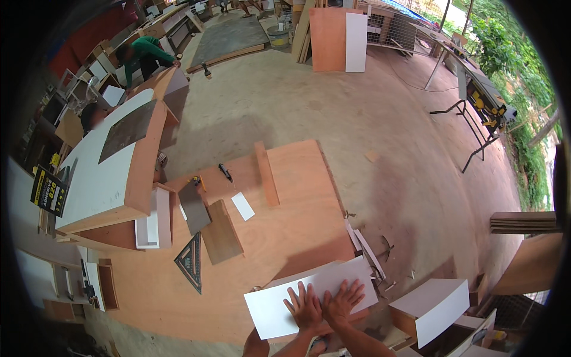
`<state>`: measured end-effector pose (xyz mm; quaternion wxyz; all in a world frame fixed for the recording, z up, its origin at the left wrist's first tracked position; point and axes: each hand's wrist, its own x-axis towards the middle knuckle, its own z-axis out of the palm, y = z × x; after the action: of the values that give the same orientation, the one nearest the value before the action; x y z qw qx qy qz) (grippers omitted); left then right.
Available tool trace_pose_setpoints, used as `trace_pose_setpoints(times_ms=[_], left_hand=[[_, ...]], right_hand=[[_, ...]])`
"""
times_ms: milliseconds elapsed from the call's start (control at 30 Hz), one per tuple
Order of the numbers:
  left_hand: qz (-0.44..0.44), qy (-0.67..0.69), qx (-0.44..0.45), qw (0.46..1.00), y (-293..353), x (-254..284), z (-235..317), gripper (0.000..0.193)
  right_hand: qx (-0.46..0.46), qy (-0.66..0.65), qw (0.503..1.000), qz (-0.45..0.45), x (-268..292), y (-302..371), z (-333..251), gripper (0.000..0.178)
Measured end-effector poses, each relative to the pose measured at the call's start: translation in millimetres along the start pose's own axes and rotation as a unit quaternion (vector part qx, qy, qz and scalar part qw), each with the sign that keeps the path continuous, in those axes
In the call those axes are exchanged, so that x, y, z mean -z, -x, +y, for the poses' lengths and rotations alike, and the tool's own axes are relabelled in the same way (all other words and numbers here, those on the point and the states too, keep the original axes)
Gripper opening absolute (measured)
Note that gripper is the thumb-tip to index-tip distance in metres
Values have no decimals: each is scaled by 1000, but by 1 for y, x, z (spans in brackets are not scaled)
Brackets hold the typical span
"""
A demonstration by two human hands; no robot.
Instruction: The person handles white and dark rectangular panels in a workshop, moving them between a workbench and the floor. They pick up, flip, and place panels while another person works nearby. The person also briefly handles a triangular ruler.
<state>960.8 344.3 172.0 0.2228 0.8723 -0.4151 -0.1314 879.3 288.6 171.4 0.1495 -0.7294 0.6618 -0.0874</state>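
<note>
My left hand [305,307] lies flat on a white board [267,310], its fingers spread. Just beside it, my right hand [343,302] presses on the same board, also with fingers apart. The two hands nearly touch at the thumbs. The board is long and rectangular and lies over the near right corner of a large plywood sheet [285,238]. What supports it underneath is mostly hidden. Part of a bare limb [256,345] shows at the board's left end; whose it is I cannot tell.
On the plywood lie a triangular square [190,265], brown panels [223,232], a small white piece [242,206], a dark hand tool [225,172] and a wood strip [266,174]. A white-topped cabinet [107,184] stands left. A box [434,306] sits right; a person [146,53] bends far left.
</note>
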Motion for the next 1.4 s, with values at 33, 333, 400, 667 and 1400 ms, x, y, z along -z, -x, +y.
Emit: trace_pose_setpoints(times_ms=[33,333,400,667,1400], left_hand=[[-1,-5,-1,1000,-2,-1,0,53],[-5,-79,-57,995,21,34,-46,52],[0,-85,-54,995,19,37,-45,54],[-23,-70,-42,996,14,49,-38,53],[-33,-57,-38,997,21,41,-63,52]], right_hand=[[4,2,1000,4,-1,-3,-1,87],[-22,1,999,-28,16,-2,-15,87],[-31,-3,999,-43,18,-7,-18,86],[2,59,998,38,-37,18,-7,84],[-38,54,996,60,-34,32,-40,81]])
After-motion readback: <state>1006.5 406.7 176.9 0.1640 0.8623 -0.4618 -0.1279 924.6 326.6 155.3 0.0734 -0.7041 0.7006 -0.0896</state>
